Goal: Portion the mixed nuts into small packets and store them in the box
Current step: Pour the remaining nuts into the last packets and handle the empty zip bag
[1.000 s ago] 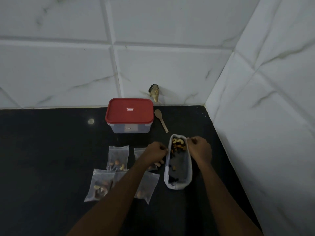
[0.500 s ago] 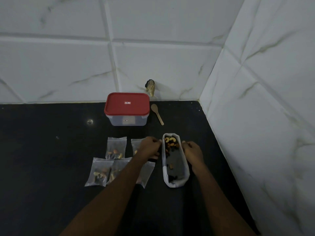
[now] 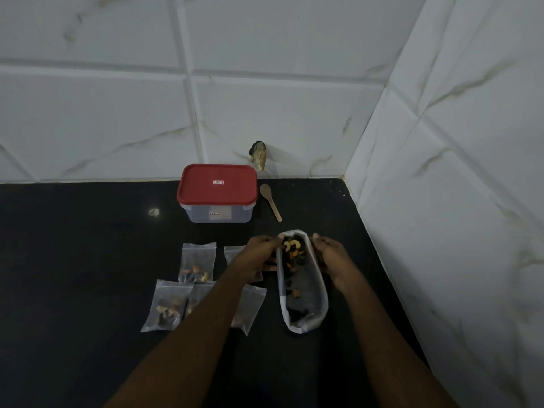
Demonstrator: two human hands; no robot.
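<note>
A long clear bag of mixed nuts [image 3: 303, 293] lies on the black counter [image 3: 73, 275], its mouth pointing away from me. My left hand [image 3: 259, 256] pinches the left edge of that mouth, and my right hand [image 3: 329, 254] pinches the right edge, holding it apart. Cashews and dark pieces show near the opening. Several small clear packets with nuts lie to the left, one at the upper left [image 3: 197, 263], one at the lower left [image 3: 169, 306] and one [image 3: 248, 307] partly under my left forearm. The box [image 3: 217, 193], clear with a red lid on, stands behind them.
A small wooden spoon [image 3: 270, 201] lies right of the box. White marble-look tiled walls [image 3: 294, 113] close in the back and the right side, meeting at a corner. A small dark and tan lump [image 3: 259, 156] sticks to the back wall above the counter.
The view has shifted a little. Both hands stay on the bag's mouth, and the nuts near the opening sit about where they were.
</note>
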